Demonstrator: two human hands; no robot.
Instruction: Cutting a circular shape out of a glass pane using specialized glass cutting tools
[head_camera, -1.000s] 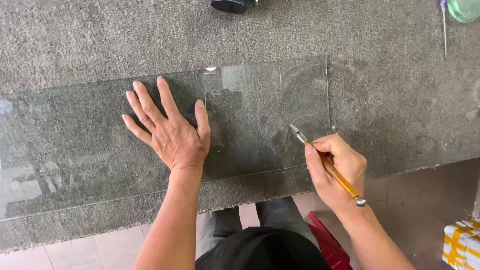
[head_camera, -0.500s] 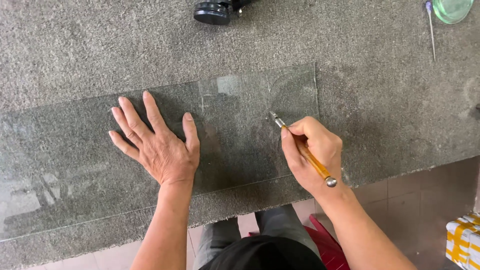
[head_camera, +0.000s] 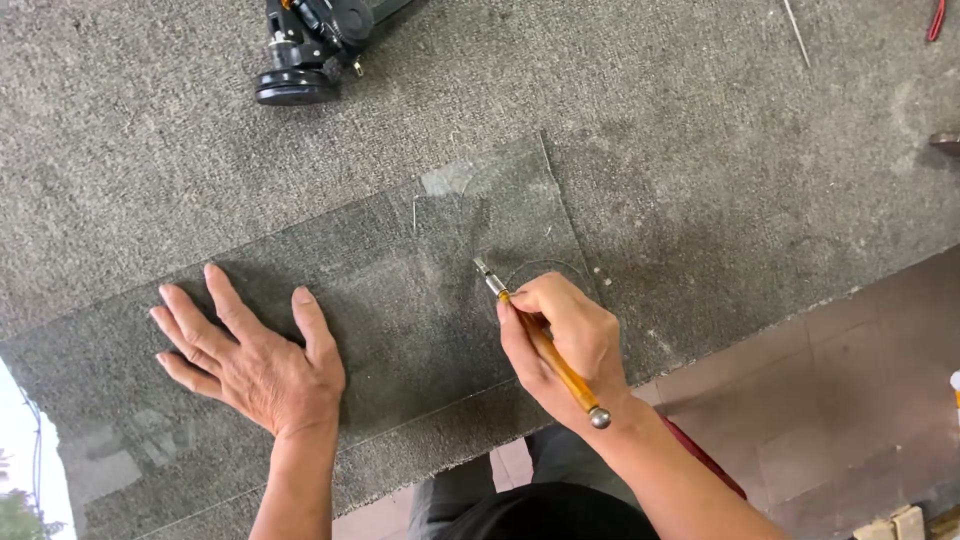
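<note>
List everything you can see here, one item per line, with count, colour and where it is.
glass sheet: one, clear, flat on the carpet, centre
glass cutter: one, yellow handle with metal tip, tip on the sheet
carpeted table: one, grey, under it all
black tool: one, black, top edge
thin rod: one, metal, top right
tiled floor: brownish, lower right
left hand: one, pressed flat on the sheet
right hand: one, gripping the cutter

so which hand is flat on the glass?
The left hand, palm down with fingers spread on the glass sheet; the right hand grips the glass cutter.
</note>
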